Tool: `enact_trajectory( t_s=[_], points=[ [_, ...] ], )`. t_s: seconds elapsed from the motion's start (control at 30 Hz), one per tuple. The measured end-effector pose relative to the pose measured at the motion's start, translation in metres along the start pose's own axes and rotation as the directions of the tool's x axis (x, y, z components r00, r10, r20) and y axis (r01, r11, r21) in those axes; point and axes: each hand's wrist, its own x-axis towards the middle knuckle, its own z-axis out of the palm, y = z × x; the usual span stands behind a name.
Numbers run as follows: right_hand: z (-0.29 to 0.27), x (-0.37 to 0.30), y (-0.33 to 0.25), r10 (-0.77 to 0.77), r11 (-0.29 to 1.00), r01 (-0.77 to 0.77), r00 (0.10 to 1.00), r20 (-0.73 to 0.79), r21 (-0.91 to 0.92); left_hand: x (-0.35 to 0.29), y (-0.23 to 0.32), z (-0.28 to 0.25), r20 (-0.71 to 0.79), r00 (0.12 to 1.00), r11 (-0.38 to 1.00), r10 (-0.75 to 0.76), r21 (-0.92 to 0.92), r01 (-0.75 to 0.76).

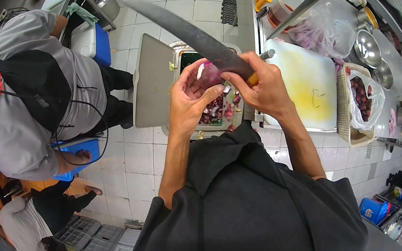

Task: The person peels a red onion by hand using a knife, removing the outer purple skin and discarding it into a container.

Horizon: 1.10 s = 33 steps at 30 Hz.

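In front of my chest my left hand (192,99) is closed around a purple-red onion (210,75) that shows a white patch. My right hand (262,85) grips a large kitchen knife (184,30) by its yellow handle, the long dark blade slanting up and to the left. The blade's heel lies against the onion, near my right thumb. Under both hands stands a bin (227,120) with its grey lid (154,88) tipped out to the left. Purple and white peelings (212,114) lie inside it; my hands hide part of its opening.
To the right, a yellow-stained white cutting board (307,85) lies on the counter. Beside it a basket (347,124) holds a plastic bag of red onions (362,100); steel bowls (368,49) stand beyond. A person in a grey shirt (67,68) stands close on the left.
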Motion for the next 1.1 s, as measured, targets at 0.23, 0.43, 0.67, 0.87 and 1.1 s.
enact_trajectory(
  t_s=[0.23,0.43,0.67,0.87,1.1],
  points=[
    [-0.014,0.008,-0.014,0.353,0.924,-0.366,0.927,0.123,0.107,-0.001,0.000,-0.005,0.023,0.995,0.994,0.097,0.039,-0.098],
    [-0.006,0.005,-0.017,0.165,0.985,-0.168,0.981,0.099,0.022,-0.001,0.003,-0.002,0.025,0.993,0.993,0.113,0.015,-0.113],
    [-0.008,0.006,-0.019,0.156,0.987,-0.150,0.982,0.104,-0.059,0.000,0.002,-0.005,0.038,0.983,0.982,0.180,0.053,-0.182],
    [-0.012,0.008,-0.023,0.213,0.976,-0.198,0.958,0.190,-0.095,-0.002,0.007,-0.004,0.039,0.987,0.987,0.159,0.029,-0.160],
    [-0.010,0.006,-0.015,0.069,0.997,-0.064,0.989,0.131,-0.048,-0.001,0.005,-0.004,0.056,0.983,0.983,0.177,0.041,-0.180]
  ],
)
